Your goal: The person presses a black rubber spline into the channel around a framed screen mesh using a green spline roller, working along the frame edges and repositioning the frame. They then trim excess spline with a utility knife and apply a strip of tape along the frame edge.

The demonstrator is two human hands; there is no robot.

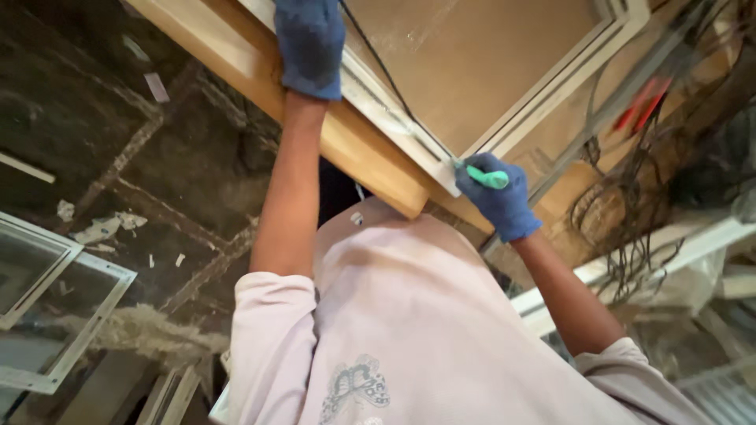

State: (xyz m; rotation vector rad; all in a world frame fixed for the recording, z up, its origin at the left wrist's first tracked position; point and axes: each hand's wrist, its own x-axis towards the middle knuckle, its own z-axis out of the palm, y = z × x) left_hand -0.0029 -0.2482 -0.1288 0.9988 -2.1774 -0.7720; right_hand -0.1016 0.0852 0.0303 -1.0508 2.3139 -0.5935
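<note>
Item: white window frame [441, 153], glazed, lying flat on a wooden workbench [346, 145], one corner near the bench's front edge.

Right hand [496, 197]: blue-gloved, fingers closed around a green-handled tool [488, 177]. The handle lies across the gloved fingers; its tip points at the frame's near corner, where a black cord or gasket strip [386, 75] running along the frame's inner channel ends. Whether the tip touches the frame cannot be told.

Left hand [309, 43]: blue-gloved, pressed flat on the frame's left rail further up the bench, fingers curled over the edge. It appears to hold nothing but the rail; the fingertips are out of view.

Risks, as judged:
- Tool slipping off the narrow channel at the corner, caused by too much push; it could scratch the glazing.
- Black strip pulling loose from the groove if the tip catches it.
- Frame sliding on the bench should the left hand's pressure ease, since the corner sits near the bench edge.

Surroundings: other white frames [55, 299] on the floor to the left; red-handled pliers [642, 106] and tangled wires [622, 212] to the right.
</note>
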